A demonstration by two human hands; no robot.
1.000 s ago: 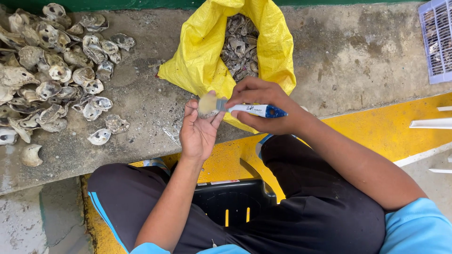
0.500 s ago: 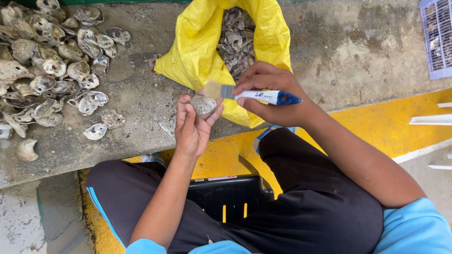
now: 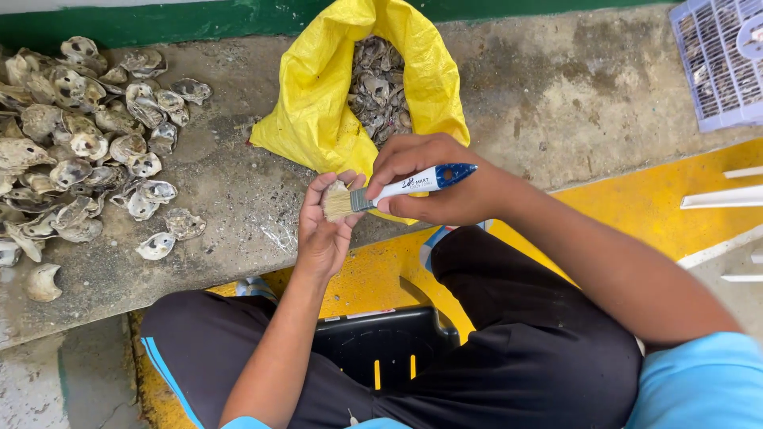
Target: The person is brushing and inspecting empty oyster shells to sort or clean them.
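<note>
A shell (image 3: 337, 189) is cupped in the left hand (image 3: 324, 226), fingers curled around it. A paintbrush (image 3: 397, 187) is gripped by the right hand (image 3: 433, 179), bristles laid on the shell, just before the yellow bag (image 3: 314, 103) on the concrete counter (image 3: 556, 87).

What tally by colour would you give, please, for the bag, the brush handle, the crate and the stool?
Yellow: 1, the bag.
White and blue: 1, the brush handle, in the right hand.
Pale lilac: 1, the crate.
Black: 1, the stool.
Total: 4.
</note>
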